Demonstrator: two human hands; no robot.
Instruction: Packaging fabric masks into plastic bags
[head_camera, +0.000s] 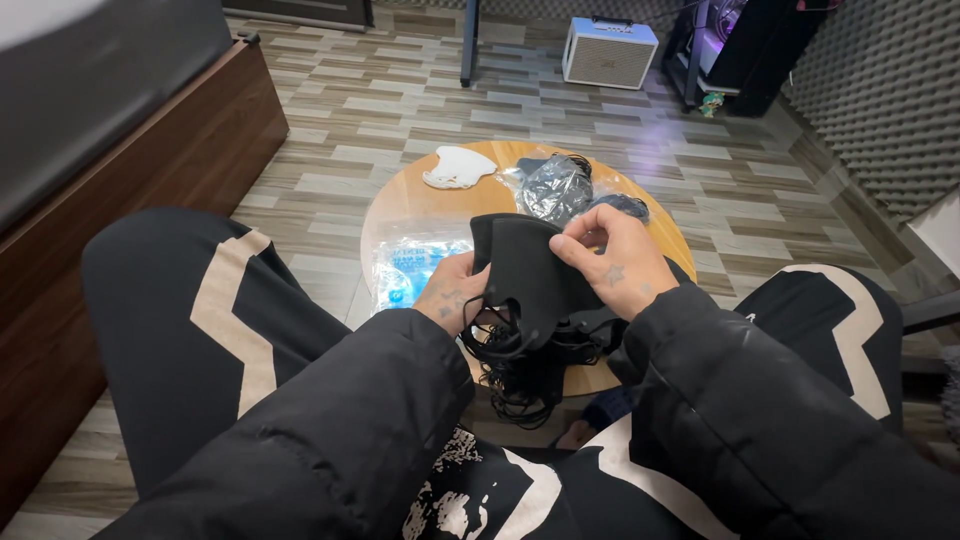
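Item: black cloth face mask, held above the near edge of a round wooden table. Left hand pinches the mask's lower-left edge, fingers closed on the fabric; right hand grips its upper-right edge likewise. Beneath the hands, a heap of black masks with dangling ear loops. On the table: clear blue-printed packet at 9 o'clock of the mask, white mask at 11 o'clock, crumpled clear wrapper at 12 o'clock.
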